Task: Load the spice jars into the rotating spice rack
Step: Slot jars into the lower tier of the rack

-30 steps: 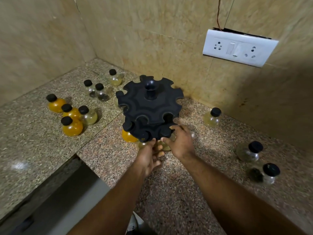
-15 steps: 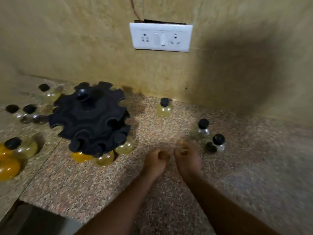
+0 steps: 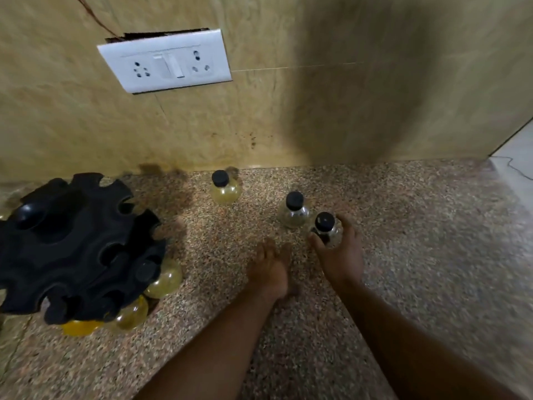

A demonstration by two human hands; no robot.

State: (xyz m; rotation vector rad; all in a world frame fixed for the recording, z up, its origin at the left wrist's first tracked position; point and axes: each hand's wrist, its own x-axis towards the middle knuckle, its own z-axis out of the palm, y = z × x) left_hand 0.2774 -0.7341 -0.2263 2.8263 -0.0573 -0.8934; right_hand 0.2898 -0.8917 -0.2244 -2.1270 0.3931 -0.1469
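A speckled granite counter point(image 3: 418, 241) runs along a beige tiled wall point(image 3: 317, 111), which carries a white socket plate point(image 3: 165, 63) with a thin wire point(image 3: 92, 17) leading up from its top left corner. At the counter's left end stands the black rack point(image 3: 72, 249), its notched tiers seen from above; three round jars sit in the notches of its lower tier on the side nearest the counter's front edge: an orange jar point(image 3: 80, 327), a yellow jar point(image 3: 131, 316) beside it and a pale jar point(image 3: 165, 280) furthest right. Near the back edge, close to the wall, a lone yellowish jar point(image 3: 223, 189) with a black cap stands upright on the granite. Further right and nearer the middle of the counter, a clear jar point(image 3: 294, 210) stands upright, also black-capped. Just beside it, a dark jar point(image 3: 326, 229) with a black cap sits in the right hand point(image 3: 341, 252), whose fingers and thumb curl around its round body from below and from both sides; whether the jar's base touches the counter cannot be told. The left hand point(image 3: 269, 269) lies to the left of the right hand, apart from it, fingers drawn loosely together and pointing toward the wall, with nothing in it. Both forearms reach in from the front edge.
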